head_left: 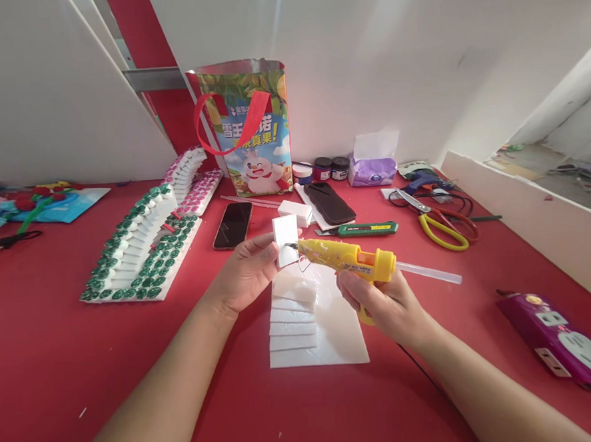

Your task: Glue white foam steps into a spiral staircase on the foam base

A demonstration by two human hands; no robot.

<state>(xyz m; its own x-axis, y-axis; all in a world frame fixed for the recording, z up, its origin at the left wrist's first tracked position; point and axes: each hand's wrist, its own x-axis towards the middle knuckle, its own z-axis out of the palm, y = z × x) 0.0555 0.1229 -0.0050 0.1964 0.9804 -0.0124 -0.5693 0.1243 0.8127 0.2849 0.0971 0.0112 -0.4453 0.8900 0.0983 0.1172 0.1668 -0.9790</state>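
My left hand (251, 267) pinches a small white rectangular foam board piece (286, 231) at its left edge, holding it upright. In my right hand (380, 302) is a yellow hot glue gun (345, 253), fingers wrapped round its handle. The gun's nozzle is at the face of the piece; a thin strand of glue hangs below it. A clear glue stick (431, 273) sticks out of the gun's back. Beneath both hands lies a white sheet (340, 338), with several overlapping white pieces (292, 328) stepped along its left side.
Behind are a stack of white pieces (295, 212), two phones, a green utility knife (366, 229) and scissors (438, 222). Left stands a model with green and pink rosettes (142, 250). A printed bag (254, 130) is at the back, a purple power strip (558, 338) at right.
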